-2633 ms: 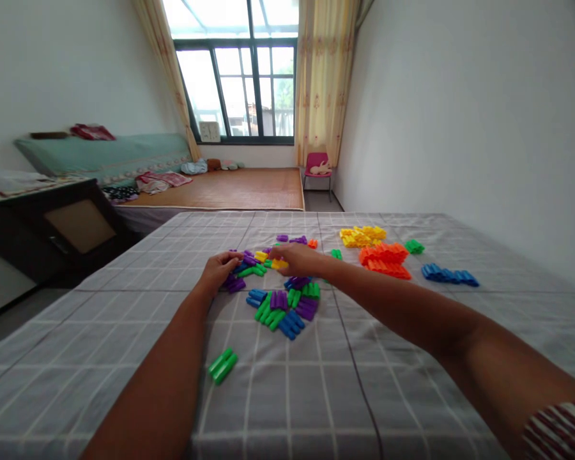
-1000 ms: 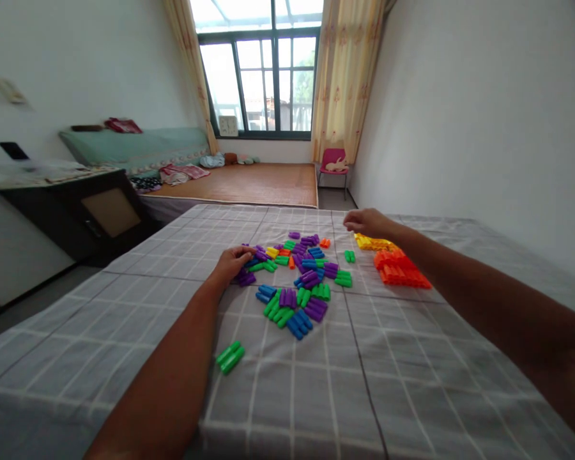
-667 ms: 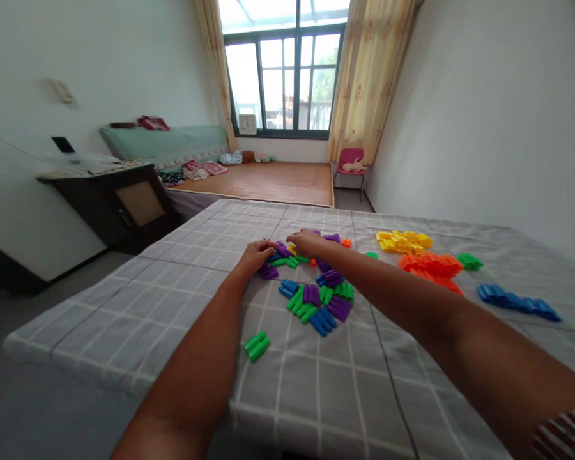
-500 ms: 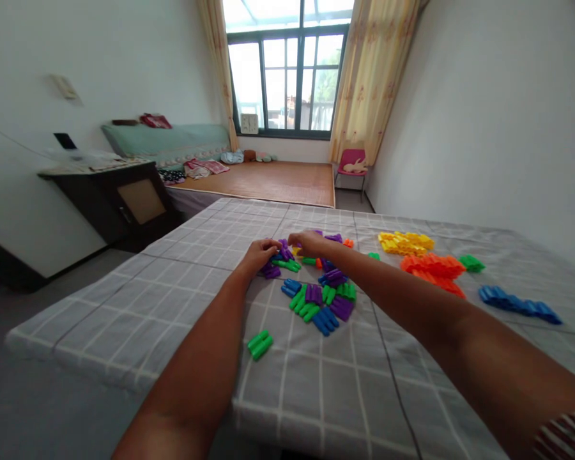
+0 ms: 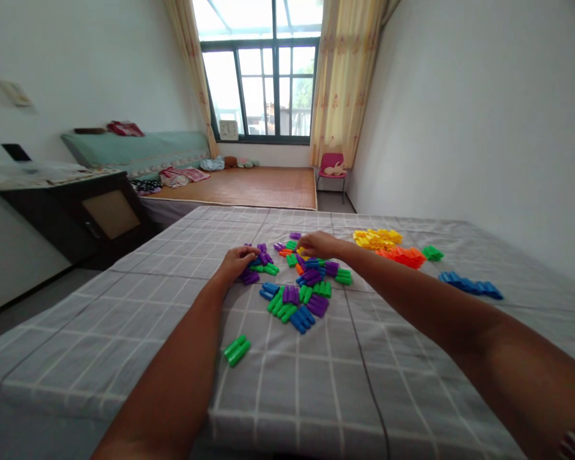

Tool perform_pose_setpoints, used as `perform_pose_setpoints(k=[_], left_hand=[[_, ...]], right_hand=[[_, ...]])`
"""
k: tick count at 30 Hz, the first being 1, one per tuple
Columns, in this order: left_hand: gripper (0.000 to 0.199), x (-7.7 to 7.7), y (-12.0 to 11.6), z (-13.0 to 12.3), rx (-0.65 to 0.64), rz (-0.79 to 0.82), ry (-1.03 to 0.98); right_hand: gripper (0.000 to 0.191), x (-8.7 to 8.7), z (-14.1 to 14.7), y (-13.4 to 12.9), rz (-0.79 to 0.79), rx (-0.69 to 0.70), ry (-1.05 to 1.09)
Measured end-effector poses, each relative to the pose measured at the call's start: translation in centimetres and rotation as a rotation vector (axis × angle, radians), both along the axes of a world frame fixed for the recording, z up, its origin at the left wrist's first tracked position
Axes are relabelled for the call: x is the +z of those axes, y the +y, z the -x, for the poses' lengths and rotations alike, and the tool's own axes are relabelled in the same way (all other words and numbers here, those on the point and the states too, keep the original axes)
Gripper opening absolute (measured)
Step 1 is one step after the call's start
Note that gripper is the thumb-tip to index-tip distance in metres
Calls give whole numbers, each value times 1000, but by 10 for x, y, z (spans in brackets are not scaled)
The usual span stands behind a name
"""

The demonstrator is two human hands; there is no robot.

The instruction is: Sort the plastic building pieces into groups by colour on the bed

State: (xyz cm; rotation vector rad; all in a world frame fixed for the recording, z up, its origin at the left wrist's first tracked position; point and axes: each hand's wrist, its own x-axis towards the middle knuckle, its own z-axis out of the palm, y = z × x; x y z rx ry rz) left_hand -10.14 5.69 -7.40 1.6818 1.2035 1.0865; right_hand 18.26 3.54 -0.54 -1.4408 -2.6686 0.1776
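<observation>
Bullet-shaped plastic toy pieces in green, purple, blue and orange lie in a loose heap on the bed-like surface with a grey checked cloth [image 5: 278, 377]. At the heap's left side my left hand [image 5: 237, 263] has its fingers curled together against purple pieces [image 5: 264, 254]; what is between its fingertips is hidden. My right hand [image 5: 320, 245] is closed over the heap's far side, with a yellow toy piece [image 5: 304, 254] showing under its fingertips. Closer to me are blue pieces [image 5: 302, 319] and a separate green piece [image 5: 237, 350].
On the right sit rows of joined pieces: yellow [image 5: 377, 239], orange [image 5: 402, 257], green [image 5: 432, 253] and blue [image 5: 469, 285]. Beyond the cloth are a mat-covered bed [image 5: 268, 185], a pink chair [image 5: 332, 163] and a dark cabinet [image 5: 71, 214] at left.
The camera view has turned to the right. My right hand has moved rightward over the heap, away from my left hand, with the yellow piece at its fingertips. My left hand stays by the purple pieces.
</observation>
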Motion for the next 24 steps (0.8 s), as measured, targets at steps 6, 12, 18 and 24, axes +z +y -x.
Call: perform_pose_setpoints(k=[6,12,18,24], left_hand=[[36,4,1,1,14,19,30],[38,10,-2,0,33,15,80],[41,10,-3,1,47,8,120],[39,8,-1,0,54,25,101]], right_hand=[[30,28,-108,11,46,-330,317],[24,22,-237,7,83,-753,188],[31,-18,-270,11,142,-872,240],[30,-21,-269,11,207,-873,356]])
